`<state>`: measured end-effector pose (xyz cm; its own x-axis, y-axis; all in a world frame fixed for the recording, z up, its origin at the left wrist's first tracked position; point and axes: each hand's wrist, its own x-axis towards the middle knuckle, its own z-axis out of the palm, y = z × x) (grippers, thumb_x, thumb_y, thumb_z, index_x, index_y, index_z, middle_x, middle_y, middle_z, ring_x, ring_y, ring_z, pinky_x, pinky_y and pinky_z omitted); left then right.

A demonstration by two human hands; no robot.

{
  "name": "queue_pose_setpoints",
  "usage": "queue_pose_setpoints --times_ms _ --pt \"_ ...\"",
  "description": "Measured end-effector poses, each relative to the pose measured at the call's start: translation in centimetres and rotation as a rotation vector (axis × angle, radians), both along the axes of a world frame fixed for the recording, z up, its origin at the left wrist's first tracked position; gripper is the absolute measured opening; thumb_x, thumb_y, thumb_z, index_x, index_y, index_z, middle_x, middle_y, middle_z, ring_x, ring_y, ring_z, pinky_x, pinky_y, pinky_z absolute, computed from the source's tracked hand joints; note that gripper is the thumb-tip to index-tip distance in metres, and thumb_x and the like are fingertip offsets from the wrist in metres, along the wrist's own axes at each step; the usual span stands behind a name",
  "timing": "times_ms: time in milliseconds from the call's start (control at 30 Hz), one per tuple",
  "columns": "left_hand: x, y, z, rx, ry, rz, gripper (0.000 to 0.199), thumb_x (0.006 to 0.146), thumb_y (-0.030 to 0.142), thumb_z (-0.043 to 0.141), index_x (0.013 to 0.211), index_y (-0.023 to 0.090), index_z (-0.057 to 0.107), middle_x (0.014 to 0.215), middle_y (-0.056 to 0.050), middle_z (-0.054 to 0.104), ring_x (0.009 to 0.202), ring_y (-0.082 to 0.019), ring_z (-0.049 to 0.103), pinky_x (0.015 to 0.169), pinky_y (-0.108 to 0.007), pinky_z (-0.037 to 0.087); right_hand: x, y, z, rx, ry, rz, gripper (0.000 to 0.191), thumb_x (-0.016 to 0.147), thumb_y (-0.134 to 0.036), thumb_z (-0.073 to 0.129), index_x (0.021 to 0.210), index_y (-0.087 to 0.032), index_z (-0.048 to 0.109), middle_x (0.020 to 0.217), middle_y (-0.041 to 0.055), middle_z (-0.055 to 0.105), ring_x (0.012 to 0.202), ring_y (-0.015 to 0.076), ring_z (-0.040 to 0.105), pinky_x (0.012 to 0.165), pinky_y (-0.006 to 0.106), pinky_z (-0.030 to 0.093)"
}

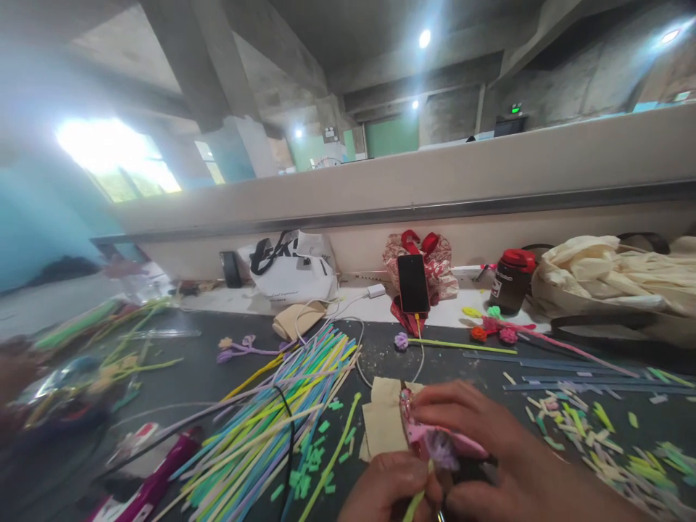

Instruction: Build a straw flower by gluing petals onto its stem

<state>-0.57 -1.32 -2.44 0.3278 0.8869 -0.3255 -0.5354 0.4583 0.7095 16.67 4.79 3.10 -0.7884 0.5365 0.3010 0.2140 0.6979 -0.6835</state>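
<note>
At the front edge, my left hand is closed, thumb and finger pinching a light-green pipe cleaner. A fuzzy purple flower head sits at its upper end. My right hand curls around a pink object with a glittery, narrow front part; its kind is partly hidden by the fingers. Both hands nearly touch around the flower. Folded tan paper lies beneath the pink object's tip. A small shiny metal tip shows below my right thumb.
Left of my hands lie a bundle of coloured pipe cleaners, green cut pieces and a magenta tool. Pastel scraps cover the right side. Behind stand a propped phone with cable, a red-lidded bottle and bags.
</note>
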Motion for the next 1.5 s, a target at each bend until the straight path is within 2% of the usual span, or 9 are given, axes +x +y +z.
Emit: queue_pose_setpoints --times_ms 233,567,667,767,933,1100,1267,1367,1500 --pt "0.0 0.3 -1.6 -0.043 0.038 0.062 0.029 0.049 0.040 0.069 0.047 0.012 0.062 0.039 0.000 0.050 0.036 -0.006 0.037 0.042 -0.022 0.019 -1.0 0.4 -0.1 -0.006 -0.039 0.051 0.039 0.073 -0.013 0.064 0.109 -0.025 0.057 0.120 0.0057 0.051 0.114 0.0199 0.045 0.093 0.032 0.042" --pt "0.5 0.3 -0.4 0.001 -0.034 0.093 0.030 0.052 0.039 0.070 0.049 0.011 0.060 0.033 0.004 0.043 0.030 -0.004 0.031 0.037 -0.022 0.015 -0.9 0.2 -0.3 -0.023 -0.035 0.012 0.038 0.070 -0.012 0.062 0.106 -0.026 0.059 0.117 0.0062 0.054 0.113 0.0233 0.047 0.094 0.038 0.041" --pt "0.3 0.3 -0.8 0.006 0.019 0.092 0.029 0.053 0.039 0.069 0.050 0.011 0.061 0.034 0.004 0.044 0.031 -0.004 0.032 0.037 -0.021 0.014 -0.5 0.1 -0.6 -0.005 -0.058 -0.016 0.050 0.070 -0.013 0.063 0.117 -0.025 0.053 0.123 0.0074 0.050 0.116 0.0225 0.045 0.097 0.038 0.039" --pt "0.1 0.4 -1.8 -0.003 0.099 0.108 0.030 0.055 0.040 0.067 0.051 0.011 0.062 0.033 0.004 0.044 0.030 -0.004 0.031 0.037 -0.022 0.013 0.1 0.0 -0.6 0.065 -0.015 -0.044 0.057 0.071 -0.013 0.062 0.124 -0.028 0.047 0.130 0.0066 0.045 0.118 0.0213 0.044 0.094 0.033 0.042" --pt "0.2 0.6 -3.1 0.048 0.043 0.062 0.035 0.053 0.042 0.066 0.057 0.008 0.065 0.032 0.004 0.042 0.030 -0.004 0.031 0.037 -0.022 0.012 0.4 0.0 0.1 0.253 0.019 0.001 0.041 0.072 -0.015 0.063 0.110 -0.030 0.061 0.126 0.0056 0.050 0.114 0.0226 0.049 0.089 0.032 0.047" --pt "0.1 0.3 -2.4 -0.020 0.052 0.099 0.032 0.053 0.041 0.070 0.054 0.010 0.062 0.038 0.002 0.046 0.034 -0.005 0.036 0.039 -0.021 0.017 0.0 0.2 -0.2 0.180 -0.063 -0.008 0.041 0.073 -0.012 0.058 0.112 -0.028 0.060 0.129 0.0067 0.048 0.116 0.0235 0.047 0.090 0.035 0.047" --pt "-0.5 -0.1 -1.5 -0.040 -0.077 0.237 0.032 0.060 0.041 0.072 0.061 0.010 0.064 0.041 0.004 0.045 0.035 -0.003 0.036 0.038 -0.016 0.018 0.9 0.4 -1.0 0.139 0.077 -0.126 0.052 0.076 -0.019 0.058 0.124 -0.033 0.048 0.131 0.0043 0.047 0.118 0.0242 0.047 0.091 0.035 0.047" --pt "-0.8 0.1 -1.4 0.007 -0.210 0.239 0.030 0.061 0.040 0.074 0.062 0.012 0.065 0.039 0.005 0.044 0.032 -0.002 0.035 0.034 -0.014 0.016 1.3 0.5 -1.2 0.172 0.051 -0.224 0.048 0.075 -0.021 0.061 0.120 -0.035 0.052 0.127 0.0027 0.052 0.114 0.0243 0.051 0.089 0.034 0.048" --pt "-1.4 0.4 -1.2 0.059 -0.343 0.236 0.024 0.063 0.036 0.074 0.061 0.013 0.068 0.040 0.005 0.045 0.032 -0.003 0.037 0.033 -0.013 0.019 1.4 0.6 -1.6 0.199 0.027 -0.239 0.043 0.071 -0.025 0.066 0.113 -0.033 0.060 0.118 0.0033 0.060 0.105 0.0249 0.058 0.085 0.031 0.052"
